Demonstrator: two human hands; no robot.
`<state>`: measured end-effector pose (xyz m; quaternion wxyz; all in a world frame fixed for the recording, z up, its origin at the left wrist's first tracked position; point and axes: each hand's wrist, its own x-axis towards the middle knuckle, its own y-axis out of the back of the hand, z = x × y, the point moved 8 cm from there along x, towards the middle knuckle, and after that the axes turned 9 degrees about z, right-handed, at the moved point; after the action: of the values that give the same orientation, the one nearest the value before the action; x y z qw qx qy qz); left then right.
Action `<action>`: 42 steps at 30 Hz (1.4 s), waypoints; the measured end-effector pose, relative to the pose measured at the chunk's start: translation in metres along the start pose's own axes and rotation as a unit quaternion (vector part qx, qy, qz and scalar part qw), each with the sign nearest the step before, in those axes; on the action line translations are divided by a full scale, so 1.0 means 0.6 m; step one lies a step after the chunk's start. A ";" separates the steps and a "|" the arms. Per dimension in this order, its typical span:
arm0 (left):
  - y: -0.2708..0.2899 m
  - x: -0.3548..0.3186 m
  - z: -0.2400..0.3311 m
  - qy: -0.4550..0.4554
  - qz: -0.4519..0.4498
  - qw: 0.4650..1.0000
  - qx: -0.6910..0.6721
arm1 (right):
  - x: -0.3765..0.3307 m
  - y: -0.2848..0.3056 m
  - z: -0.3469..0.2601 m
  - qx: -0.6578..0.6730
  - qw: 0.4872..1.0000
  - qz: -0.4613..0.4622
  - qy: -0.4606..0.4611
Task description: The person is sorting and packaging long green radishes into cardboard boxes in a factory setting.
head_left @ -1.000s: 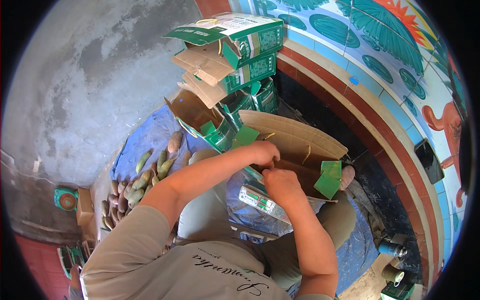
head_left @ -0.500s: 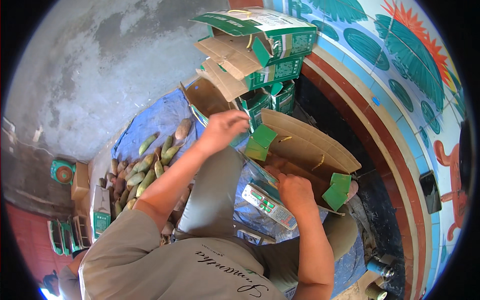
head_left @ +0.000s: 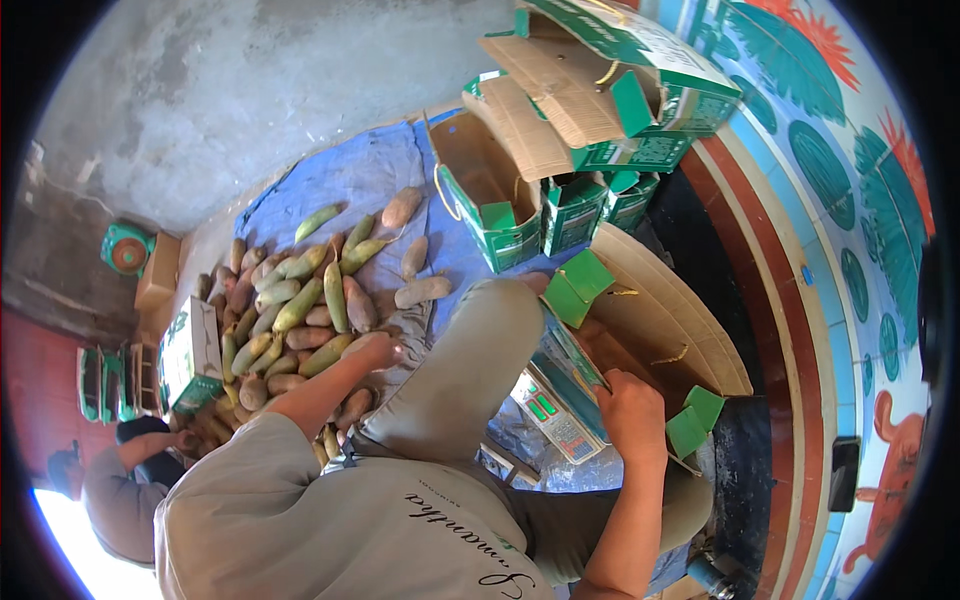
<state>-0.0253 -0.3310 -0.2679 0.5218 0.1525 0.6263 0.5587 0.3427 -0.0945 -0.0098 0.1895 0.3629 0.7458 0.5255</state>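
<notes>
My left hand (head_left: pixel 375 349) reaches down to the pile of green and brown oblong fruits (head_left: pixel 300 305) on the blue tarp (head_left: pixel 340 180); its fingers curl over one fruit at the pile's near edge. My right hand (head_left: pixel 628 405) grips the rim of an open cardboard box (head_left: pixel 660 320) with green flaps that rests on a digital weighing scale (head_left: pixel 545 410) beside my knee.
Stacked green-and-brown cartons (head_left: pixel 600 110) stand ahead, one open carton (head_left: pixel 485 195) lying on the tarp. Another person (head_left: pixel 125 480) crouches at lower left by a small carton (head_left: pixel 190 355). A tiled painted wall (head_left: pixel 850 250) runs along the right.
My left hand has swung from the box over to the left and down onto the fruit pile. The right hand stays on the box.
</notes>
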 end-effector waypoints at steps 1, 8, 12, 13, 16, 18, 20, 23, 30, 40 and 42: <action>-0.029 -0.010 -0.007 0.003 -0.004 1.000 -0.008 | -0.002 0.000 0.000 -0.004 1.000 -0.008 0.004; -0.179 -0.081 -0.027 0.081 -0.141 0.987 0.002 | 0.004 0.009 -0.001 0.027 0.999 -0.011 -0.024; -0.284 -0.093 -0.064 0.016 -0.148 0.985 -0.084 | 0.007 0.010 -0.001 0.048 0.998 -0.012 -0.046; -0.321 -0.091 -0.070 -0.017 -0.150 0.978 -0.146 | 0.007 0.009 0.002 0.047 0.998 -0.018 -0.045; -0.283 -0.127 0.019 0.108 -0.251 0.865 -0.421 | 0.004 0.001 0.012 0.058 0.996 -0.023 -0.066; -0.398 -0.127 -0.063 0.109 -0.253 0.851 -0.448 | 0.018 0.007 -0.011 0.090 0.994 -0.022 -0.052; -0.414 -0.109 -0.038 0.062 -0.252 0.902 -0.345 | 0.010 0.007 0.008 0.085 0.993 -0.026 -0.073; -0.265 -0.141 0.008 0.059 -0.216 0.972 -0.069 | 0.011 0.003 0.010 0.090 0.991 -0.033 -0.088; -0.283 -0.157 -0.038 0.129 -0.219 0.967 -0.023 | 0.018 0.002 0.016 0.081 0.988 -0.060 -0.114; -0.326 -0.145 -0.076 0.254 -0.252 0.933 -0.033 | 0.016 -0.006 0.021 0.115 0.984 -0.053 -0.126; -0.341 -0.156 -0.099 0.292 -0.261 0.919 -0.039 | 0.019 -0.008 0.023 0.095 0.983 -0.074 -0.139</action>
<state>0.0445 -0.5026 -0.4085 0.4486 -0.2069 0.7461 0.4464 0.3424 -0.0779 -0.0180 0.2942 0.3929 0.7834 0.3812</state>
